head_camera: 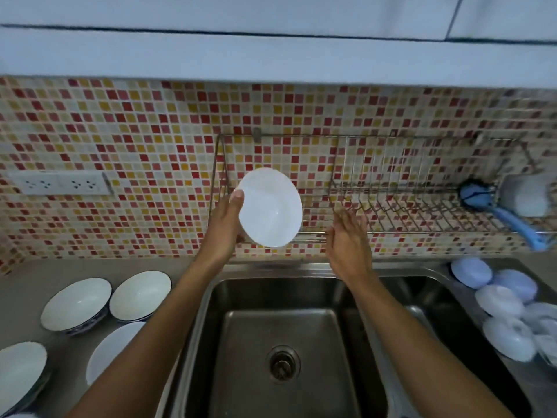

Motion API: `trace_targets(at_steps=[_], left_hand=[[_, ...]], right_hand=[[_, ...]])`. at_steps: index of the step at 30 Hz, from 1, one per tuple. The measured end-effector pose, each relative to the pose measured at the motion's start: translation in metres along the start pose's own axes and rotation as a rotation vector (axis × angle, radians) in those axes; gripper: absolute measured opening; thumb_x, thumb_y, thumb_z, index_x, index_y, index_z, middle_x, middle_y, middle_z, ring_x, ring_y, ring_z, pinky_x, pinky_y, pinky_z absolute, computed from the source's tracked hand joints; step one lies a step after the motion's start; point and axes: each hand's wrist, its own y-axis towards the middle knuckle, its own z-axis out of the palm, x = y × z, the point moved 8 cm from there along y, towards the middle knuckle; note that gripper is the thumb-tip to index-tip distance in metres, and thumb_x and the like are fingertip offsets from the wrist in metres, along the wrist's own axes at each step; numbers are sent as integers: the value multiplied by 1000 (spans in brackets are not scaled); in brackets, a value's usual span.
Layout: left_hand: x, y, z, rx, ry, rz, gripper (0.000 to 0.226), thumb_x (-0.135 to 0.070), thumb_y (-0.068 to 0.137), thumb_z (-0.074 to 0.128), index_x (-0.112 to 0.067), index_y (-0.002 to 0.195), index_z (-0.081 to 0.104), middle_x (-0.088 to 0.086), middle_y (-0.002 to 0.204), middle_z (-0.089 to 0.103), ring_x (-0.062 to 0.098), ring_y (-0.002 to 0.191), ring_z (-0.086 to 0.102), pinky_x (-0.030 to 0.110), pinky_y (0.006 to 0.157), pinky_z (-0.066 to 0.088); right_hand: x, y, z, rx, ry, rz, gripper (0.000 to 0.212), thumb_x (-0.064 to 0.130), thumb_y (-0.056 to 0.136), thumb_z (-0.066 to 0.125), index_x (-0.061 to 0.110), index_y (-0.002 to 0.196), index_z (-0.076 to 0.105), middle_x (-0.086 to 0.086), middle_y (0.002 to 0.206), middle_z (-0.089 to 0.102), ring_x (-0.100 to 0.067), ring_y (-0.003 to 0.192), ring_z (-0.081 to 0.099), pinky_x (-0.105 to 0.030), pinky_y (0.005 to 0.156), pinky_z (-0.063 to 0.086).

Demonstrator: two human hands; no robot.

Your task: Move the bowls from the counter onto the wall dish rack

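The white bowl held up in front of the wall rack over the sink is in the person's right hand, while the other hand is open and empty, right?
Not quite. The head view shows the white bowl in the left hand; the right hand is the open, empty one. It is indeed held before the wall rack, above the sink.

One head-worn wide-angle view looks forward and down from above a steel sink [280, 327], close to it. It faces a mosaic-tiled wall [120, 146] straight ahead, with the wire dish rack [391, 191] near the middle right. Counter [27, 285] edges curve at both sides. No second view exists.
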Motion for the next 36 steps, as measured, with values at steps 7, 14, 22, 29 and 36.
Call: trace_targets(at_steps=[7, 14, 22, 29, 36], left_hand=[[-29, 70, 62, 4, 531, 270, 66, -58, 80, 59, -25, 135, 43, 2, 135, 43, 17, 118, 45, 25, 91, 40], [0, 91, 123, 275, 987, 498, 92, -37, 64, 84, -12, 140, 39, 11, 132, 38, 27, 122, 40, 31, 108, 37], [10, 98, 146, 315, 1213, 570, 95, -31, 59, 87, -12, 139, 39, 11, 139, 40, 29, 125, 41, 36, 103, 40], [20, 103, 146, 316, 1188, 509, 88, -23, 60, 88, -14, 135, 43, 12, 136, 43, 29, 123, 41, 38, 101, 42], [24, 97, 133, 217, 1033, 476, 66, -32, 79, 73, -20, 136, 44, 8, 145, 39, 28, 131, 37, 41, 108, 39]], right_hand=[[-17, 5, 13, -38, -50, -6, 55, 32, 101, 22, -3, 135, 47, -19, 143, 46, -29, 137, 39, -44, 118, 17], [-20, 4, 18, -27, -91, -41, 52, 30, 100, 29, -3, 135, 48, -19, 142, 48, -29, 137, 39, -45, 119, 18], [-22, 5, 20, -85, -70, -50, 47, 28, 100, 36, 1, 136, 48, -17, 142, 48, -27, 136, 41, -39, 119, 10], [-22, 4, 18, -113, -41, -48, 53, 33, 102, 22, 0, 136, 47, -17, 143, 47, -27, 138, 38, -41, 118, 10], [-23, 2, 15, -183, 36, -78, 48, 31, 101, 32, 1, 134, 51, -15, 140, 51, -25, 135, 42, -40, 119, 11]])
